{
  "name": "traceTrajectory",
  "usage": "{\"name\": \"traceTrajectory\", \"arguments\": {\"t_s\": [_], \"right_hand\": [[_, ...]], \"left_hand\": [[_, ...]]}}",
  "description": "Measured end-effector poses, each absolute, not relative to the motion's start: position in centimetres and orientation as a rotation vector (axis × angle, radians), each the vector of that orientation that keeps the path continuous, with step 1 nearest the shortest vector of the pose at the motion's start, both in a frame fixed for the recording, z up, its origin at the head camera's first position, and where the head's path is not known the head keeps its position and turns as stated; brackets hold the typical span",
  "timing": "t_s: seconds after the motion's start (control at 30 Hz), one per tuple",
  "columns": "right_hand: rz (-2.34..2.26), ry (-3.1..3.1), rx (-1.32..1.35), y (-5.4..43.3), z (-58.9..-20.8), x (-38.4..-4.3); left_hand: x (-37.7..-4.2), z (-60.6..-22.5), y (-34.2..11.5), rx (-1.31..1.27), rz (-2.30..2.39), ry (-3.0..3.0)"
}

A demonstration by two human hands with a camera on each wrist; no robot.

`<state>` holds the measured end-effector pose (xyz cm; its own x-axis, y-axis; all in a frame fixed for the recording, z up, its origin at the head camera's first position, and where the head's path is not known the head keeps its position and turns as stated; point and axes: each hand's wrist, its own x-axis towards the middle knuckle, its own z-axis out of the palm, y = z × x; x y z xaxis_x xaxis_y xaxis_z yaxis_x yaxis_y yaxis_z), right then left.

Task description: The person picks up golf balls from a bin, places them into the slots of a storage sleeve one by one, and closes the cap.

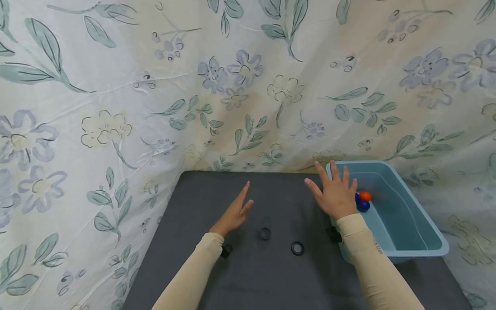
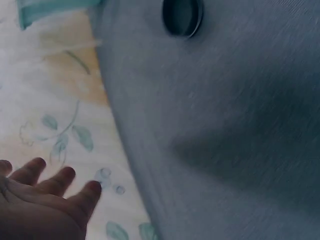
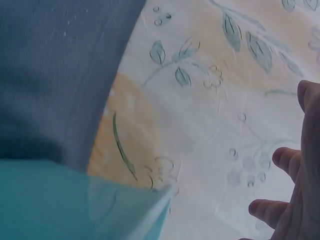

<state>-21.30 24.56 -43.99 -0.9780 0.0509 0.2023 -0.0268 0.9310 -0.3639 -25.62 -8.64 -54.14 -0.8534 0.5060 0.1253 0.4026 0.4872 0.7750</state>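
My left hand (image 1: 231, 214) is held over the left half of the dark table, fingers extended and nothing in its grasp. In the left wrist view, its fingers (image 2: 60, 182) are spread. My right hand (image 1: 336, 196), also spread and holding nothing, hovers by the left rim of a light blue plastic bin (image 1: 414, 215). An orange ball (image 1: 365, 196) and blue balls (image 1: 363, 206) lie inside the bin, partly hidden behind that hand. Between the hands, a black ring (image 1: 292, 249) rests on the table. A dark, round, see-through-looking piece (image 1: 265, 234) sits left of it.
The dark grey table (image 1: 240, 280) ends at a back edge against a floral cloth (image 1: 248, 86), which also hangs along both sides. The bin takes up the right part of the table. Small black devices (image 1: 226, 251) are strapped at both wrists.
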Motion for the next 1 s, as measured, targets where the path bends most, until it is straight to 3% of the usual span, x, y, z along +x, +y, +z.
{"name": "traceTrajectory", "arguments": {"t_s": [0.5,1.0], "right_hand": [[0.535,-2.879,-0.166,30.7,-43.1,-20.6],[0.593,-2.942,-0.252,33.6,-43.5,-21.3]], "left_hand": [[-22.6,-58.3,-5.5,0.826,1.279,2.425],[-22.1,-58.5,-5.5,0.841,1.35,2.49]]}}
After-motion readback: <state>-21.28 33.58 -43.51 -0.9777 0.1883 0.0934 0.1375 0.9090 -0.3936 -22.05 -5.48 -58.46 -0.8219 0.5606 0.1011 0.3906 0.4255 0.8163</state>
